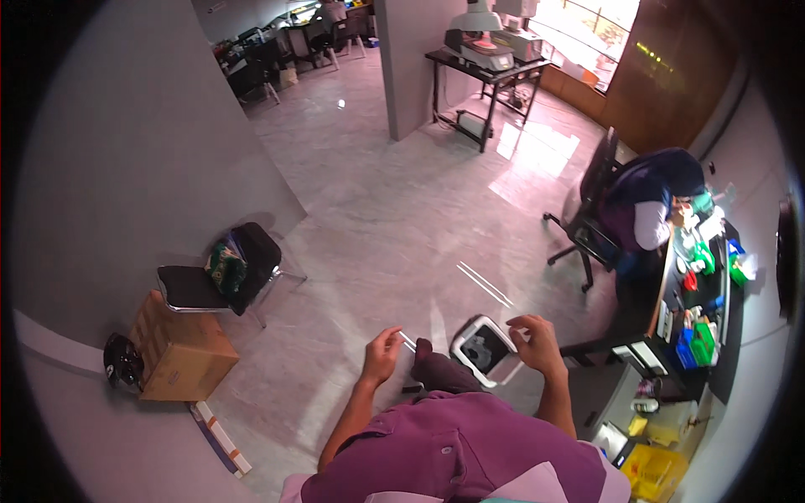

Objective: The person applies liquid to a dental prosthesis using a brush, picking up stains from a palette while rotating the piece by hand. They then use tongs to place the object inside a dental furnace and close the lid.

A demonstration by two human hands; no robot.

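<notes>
Head view, looking down over the person's purple top: both hands are raised in front of the body, above the pale tiled floor (pixel 394 210). Left hand (pixel 381 354) has fingers curled, pinching the end of a thin white strip (pixel 408 341) btwn thumb & fingertips. Right hand (pixel 537 342) grips the far edge of a flat white-framed panel w/ a dark middle (pixel 485 349), fingers closed over its rim. Strip and panel are near each other but apart; strip end points toward the panel's left corner.

Progress, as a judgement: both items are picked up and brought close, so the gathering part looks done; strip isn't on or in the panel yet, so any joining is still left. Too small to tell what the strip really is.

Around: black chair (pixel 222 281) w/ a green bundle on it at left, cardboard box (pixel 180 350) beside it. At right a co-worker in dark blue sits at a cluttered desk (pixel 662 310).
</notes>
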